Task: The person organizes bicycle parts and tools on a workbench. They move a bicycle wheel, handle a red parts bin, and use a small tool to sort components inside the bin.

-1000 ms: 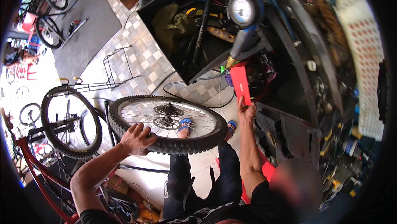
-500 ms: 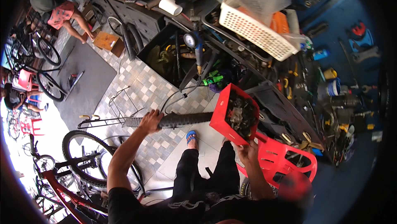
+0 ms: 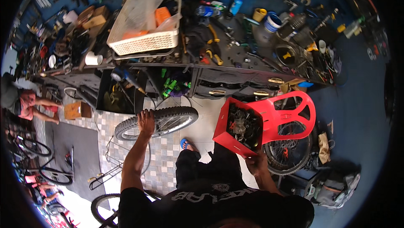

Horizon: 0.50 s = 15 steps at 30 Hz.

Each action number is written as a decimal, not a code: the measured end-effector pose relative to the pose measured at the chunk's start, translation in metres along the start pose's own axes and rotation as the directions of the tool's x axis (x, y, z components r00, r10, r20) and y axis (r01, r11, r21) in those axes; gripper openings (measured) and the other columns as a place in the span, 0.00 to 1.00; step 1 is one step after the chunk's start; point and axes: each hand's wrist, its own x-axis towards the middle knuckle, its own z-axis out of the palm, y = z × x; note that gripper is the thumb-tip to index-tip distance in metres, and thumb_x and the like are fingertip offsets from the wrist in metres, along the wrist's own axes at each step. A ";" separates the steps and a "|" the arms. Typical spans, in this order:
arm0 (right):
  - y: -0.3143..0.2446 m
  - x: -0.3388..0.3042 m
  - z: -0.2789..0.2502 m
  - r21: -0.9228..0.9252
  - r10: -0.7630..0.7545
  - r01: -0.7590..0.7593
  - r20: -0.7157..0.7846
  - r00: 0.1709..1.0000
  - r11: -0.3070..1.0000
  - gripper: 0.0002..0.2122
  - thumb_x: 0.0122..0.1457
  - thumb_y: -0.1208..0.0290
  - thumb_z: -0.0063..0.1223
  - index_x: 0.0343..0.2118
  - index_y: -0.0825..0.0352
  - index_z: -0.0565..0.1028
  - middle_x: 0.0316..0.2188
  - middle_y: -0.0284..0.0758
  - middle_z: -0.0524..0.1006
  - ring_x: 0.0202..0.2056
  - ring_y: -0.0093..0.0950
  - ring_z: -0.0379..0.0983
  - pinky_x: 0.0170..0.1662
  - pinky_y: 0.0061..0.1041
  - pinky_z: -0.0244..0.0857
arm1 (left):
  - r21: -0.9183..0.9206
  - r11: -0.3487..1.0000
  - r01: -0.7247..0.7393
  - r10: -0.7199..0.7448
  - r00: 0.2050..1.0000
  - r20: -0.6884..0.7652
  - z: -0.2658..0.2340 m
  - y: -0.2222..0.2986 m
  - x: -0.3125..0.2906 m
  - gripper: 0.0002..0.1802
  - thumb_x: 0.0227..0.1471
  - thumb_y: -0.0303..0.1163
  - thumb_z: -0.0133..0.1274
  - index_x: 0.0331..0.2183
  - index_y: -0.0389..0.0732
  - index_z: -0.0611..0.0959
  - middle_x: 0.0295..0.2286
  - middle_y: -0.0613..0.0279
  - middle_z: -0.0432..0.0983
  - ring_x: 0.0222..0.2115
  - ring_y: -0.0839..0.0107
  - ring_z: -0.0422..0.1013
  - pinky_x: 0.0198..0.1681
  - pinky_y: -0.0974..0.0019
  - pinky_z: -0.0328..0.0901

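My left hand [image 3: 146, 122] is closed over the top of the knobby tyre of a bicycle wheel [image 3: 179, 112]. The wheel leans so that its silver rim and spokes show. My right hand [image 3: 255, 162] grips the near lower edge of a red open box [image 3: 235, 145], its fingers partly hidden behind it. Dark metal parts [image 3: 242, 129] fill the box, with a clear plastic piece among them. Just beyond the box is a red plastic chair [image 3: 286, 118].
A long workbench [image 3: 235, 71] runs across the front, crowded with tools and a white basket [image 3: 145, 45]. Beneath it stands an open black bin [image 3: 101, 95]. Another bicycle wheel [image 3: 288, 150] sits behind the chair. A wire rack [image 3: 105, 173] lies on the floor; a person [image 3: 29, 101] is at far left.
My view has swung rightward to face the workbench. The wheel, seen edge-on before, now shows its spokes. Both hands keep their holds, and the box has stayed in front of my right side.
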 end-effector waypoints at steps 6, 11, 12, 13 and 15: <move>-0.029 0.013 -0.005 0.158 -0.083 0.080 0.014 0.996 0.984 0.08 0.66 0.67 0.55 0.43 0.63 0.78 0.40 0.45 0.85 0.36 0.34 0.83 0.24 0.20 0.70 | -0.169 0.939 0.299 -0.257 0.939 0.229 -0.058 0.074 0.012 0.34 0.51 0.50 0.73 0.54 0.40 0.83 0.58 0.41 0.73 0.61 0.44 0.67 0.65 0.37 0.60; -0.074 0.037 0.031 0.002 -0.092 0.092 0.145 0.985 0.996 0.19 0.62 0.71 0.60 0.57 0.55 0.75 0.47 0.31 0.83 0.43 0.31 0.83 0.25 0.18 0.64 | -0.898 0.298 0.323 0.120 0.921 0.371 -0.154 0.190 0.045 0.37 0.65 0.57 0.64 0.59 0.35 0.84 0.47 0.45 0.87 0.47 0.57 0.85 0.51 0.58 0.77; -0.085 0.041 0.042 -0.040 -0.106 0.115 0.172 0.979 0.993 0.22 0.63 0.72 0.59 0.60 0.55 0.74 0.48 0.31 0.83 0.43 0.31 0.82 0.26 0.19 0.64 | -0.859 -0.001 0.511 0.200 0.842 0.501 -0.177 0.212 0.050 0.40 0.67 0.59 0.61 0.62 0.34 0.81 0.50 0.47 0.86 0.49 0.57 0.83 0.51 0.56 0.78; -0.096 0.047 0.054 -0.053 -0.120 0.135 0.232 0.965 0.989 0.24 0.63 0.73 0.58 0.63 0.54 0.73 0.50 0.31 0.83 0.44 0.30 0.82 0.26 0.19 0.64 | -0.809 -0.172 0.562 0.285 0.814 0.505 -0.200 0.231 0.058 0.44 0.68 0.61 0.59 0.68 0.36 0.75 0.53 0.49 0.83 0.50 0.57 0.82 0.49 0.55 0.79; -0.116 0.061 0.079 -0.170 -0.121 0.152 0.180 0.976 0.974 0.36 0.63 0.76 0.54 0.75 0.50 0.63 0.54 0.28 0.80 0.46 0.25 0.79 0.27 0.20 0.63 | -0.725 -0.416 0.550 0.360 0.831 0.424 -0.239 0.258 0.070 0.43 0.71 0.62 0.53 0.68 0.35 0.73 0.56 0.47 0.80 0.56 0.58 0.78 0.52 0.51 0.78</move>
